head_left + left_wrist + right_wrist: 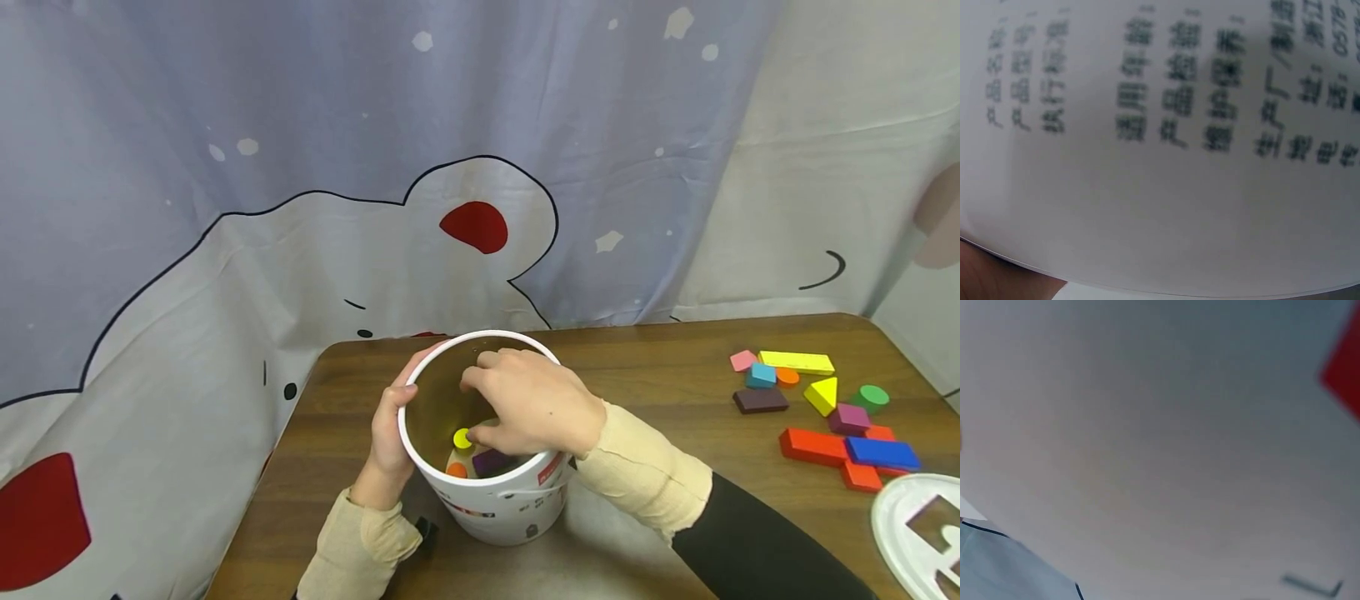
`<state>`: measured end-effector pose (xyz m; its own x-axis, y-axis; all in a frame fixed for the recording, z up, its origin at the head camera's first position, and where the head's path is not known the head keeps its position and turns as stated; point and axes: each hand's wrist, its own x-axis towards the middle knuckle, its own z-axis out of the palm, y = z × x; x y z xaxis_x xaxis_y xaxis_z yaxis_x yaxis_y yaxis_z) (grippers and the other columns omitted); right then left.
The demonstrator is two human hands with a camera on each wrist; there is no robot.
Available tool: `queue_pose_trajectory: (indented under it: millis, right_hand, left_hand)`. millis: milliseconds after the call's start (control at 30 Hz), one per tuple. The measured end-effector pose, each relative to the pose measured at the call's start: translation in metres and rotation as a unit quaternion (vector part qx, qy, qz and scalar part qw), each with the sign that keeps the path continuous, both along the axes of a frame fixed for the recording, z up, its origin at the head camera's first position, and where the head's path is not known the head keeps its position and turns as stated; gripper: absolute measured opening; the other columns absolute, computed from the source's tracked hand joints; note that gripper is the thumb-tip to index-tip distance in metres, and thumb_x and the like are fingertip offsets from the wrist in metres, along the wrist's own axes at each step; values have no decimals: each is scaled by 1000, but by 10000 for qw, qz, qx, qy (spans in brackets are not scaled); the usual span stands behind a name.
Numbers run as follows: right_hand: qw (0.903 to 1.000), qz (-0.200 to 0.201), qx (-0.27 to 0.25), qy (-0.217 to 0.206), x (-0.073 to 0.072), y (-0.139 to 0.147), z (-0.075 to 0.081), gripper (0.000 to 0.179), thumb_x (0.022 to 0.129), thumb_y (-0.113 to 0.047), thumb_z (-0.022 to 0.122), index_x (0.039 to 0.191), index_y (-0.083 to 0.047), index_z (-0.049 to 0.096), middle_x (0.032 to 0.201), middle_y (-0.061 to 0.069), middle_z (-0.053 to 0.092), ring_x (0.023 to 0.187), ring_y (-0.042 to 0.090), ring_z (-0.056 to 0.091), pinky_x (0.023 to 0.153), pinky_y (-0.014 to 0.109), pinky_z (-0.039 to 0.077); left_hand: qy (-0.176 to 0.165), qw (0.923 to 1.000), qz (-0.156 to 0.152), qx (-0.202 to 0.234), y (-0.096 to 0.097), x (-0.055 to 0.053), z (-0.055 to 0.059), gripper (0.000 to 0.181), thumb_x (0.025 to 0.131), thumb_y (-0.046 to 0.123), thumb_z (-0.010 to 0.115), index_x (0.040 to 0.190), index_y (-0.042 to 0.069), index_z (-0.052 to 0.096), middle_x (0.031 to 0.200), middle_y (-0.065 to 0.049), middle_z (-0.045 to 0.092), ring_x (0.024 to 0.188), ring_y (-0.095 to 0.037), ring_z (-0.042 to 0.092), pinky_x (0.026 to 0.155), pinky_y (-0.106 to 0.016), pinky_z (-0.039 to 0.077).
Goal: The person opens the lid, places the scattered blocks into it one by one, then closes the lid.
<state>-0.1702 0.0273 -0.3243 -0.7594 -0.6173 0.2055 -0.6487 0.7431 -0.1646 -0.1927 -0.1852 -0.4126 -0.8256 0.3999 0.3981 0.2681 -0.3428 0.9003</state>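
A white bucket stands tilted towards me on the table. My left hand grips its left side, thumb over the rim and fingers behind the outer wall. Inside the mouth is my right hand, fingers bent and spread from the thumb, with nothing visible between them. Its thumb is close to a yellow round block; whether they touch I cannot tell. A dark purple block and an orange block lie lower in the bucket. Printed bucket wall fills the left wrist view, and blurred white wall the right.
To the right on the wooden table lie several loose blocks, among them a long yellow block, a yellow triangle, a green cylinder and a blue block. A white lid with cut-out shapes is at the right edge.
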Motion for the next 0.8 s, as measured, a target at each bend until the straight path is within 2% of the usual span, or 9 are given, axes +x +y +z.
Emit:
queue_pose_trajectory:
  millis: [233,600,800]
  right_hand:
    - [9969,124,-638,444,-1,3,-1,35,83,-41,79,111,-20,74,105,-7,69,99,14,67,96,35,52]
    - [9870,303,-1390,750,3,11,0,24,87,-33,78,107,-20,74,102,-9,67,92,12,64,85,31,53]
    - [9788,373,-1787,925,6,25,4,21,87,-28,78,105,-19,74,102,-8,66,92,14,64,85,33,54]
  left_hand:
    - [-44,10000,34,-35,-1,-3,-5,64,96,20,20,154,7,41,149,-5,52,137,-22,51,116,-49,39]
    - [-166,9998,79,-115,-6,-10,-15,67,95,19,16,156,7,40,153,-9,50,139,-25,49,118,-55,36]
    - [124,9999,-98,54,-4,-8,-12,64,98,21,19,157,5,37,154,-10,48,140,-29,47,116,-51,38]
